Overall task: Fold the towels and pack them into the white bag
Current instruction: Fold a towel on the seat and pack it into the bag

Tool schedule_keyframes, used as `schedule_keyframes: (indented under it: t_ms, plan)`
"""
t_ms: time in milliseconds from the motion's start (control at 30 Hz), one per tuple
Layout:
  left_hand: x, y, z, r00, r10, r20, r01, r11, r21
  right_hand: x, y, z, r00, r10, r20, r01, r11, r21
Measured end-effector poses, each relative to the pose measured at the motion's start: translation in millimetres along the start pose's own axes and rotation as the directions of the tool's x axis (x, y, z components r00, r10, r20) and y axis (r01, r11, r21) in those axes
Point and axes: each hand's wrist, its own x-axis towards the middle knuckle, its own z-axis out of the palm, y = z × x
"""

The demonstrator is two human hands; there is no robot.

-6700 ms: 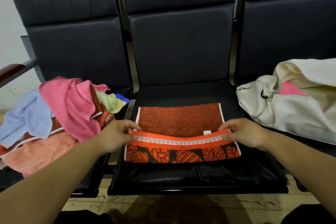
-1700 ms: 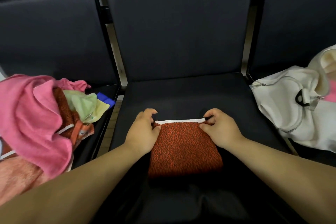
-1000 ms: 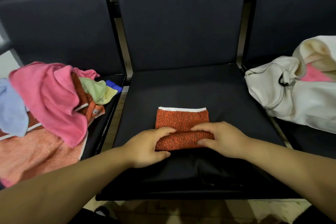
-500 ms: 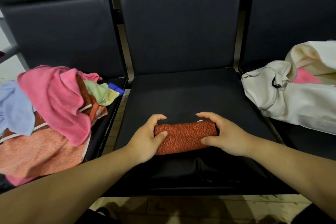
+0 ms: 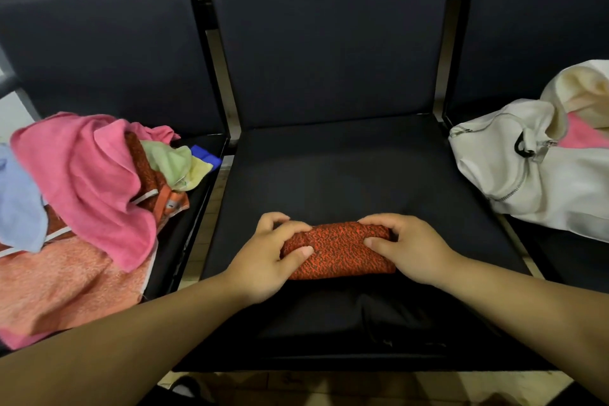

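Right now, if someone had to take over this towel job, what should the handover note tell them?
Hands: the left hand and the right hand each grip an end of the orange towel, a compact folded bundle on the middle seat.
Things: the white bag lies open on the seat to the right, with a pink towel showing inside. A pile of unfolded towels sits on the left seat.
Done: the orange towel is folded.
Left: put it in the bag, then fold and pack the pile.
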Motion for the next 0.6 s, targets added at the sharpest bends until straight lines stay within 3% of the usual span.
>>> schedule_keyframes:
  t_ms: [133, 267, 433, 533, 600]
  plan:
    - [4, 1, 1, 0.998, -0.047, 0.048, 0.041, 0.993, 0.110, 3, 1, 0, 1.000, 0.018, 0.011, -0.017, 0.997, -0.073]
    - [13, 6, 4, 0.997, -0.050, 0.066, 0.032, 0.969, 0.247, 5, 1, -6, 0.999, -0.017, 0.031, 0.024, 0.967, -0.252]
    - [19, 11, 4, 0.997, -0.045, -0.070, 0.063, 0.960, 0.274, 14, -12, -21, 0.943, -0.081, 0.321, 0.153, 0.967, -0.203]
    - [23, 10, 5, 0.982, 0.040, -0.186, 0.002, 0.975, 0.222, 20, -16, -27, 0.916, -0.049, 0.399, 0.139, 0.970, -0.200]
    - [26, 8, 6, 0.982, 0.055, -0.183, -0.022, 0.984, 0.177, 23, -20, -30, 0.897, -0.031, 0.441, 0.140, 0.966, -0.217]
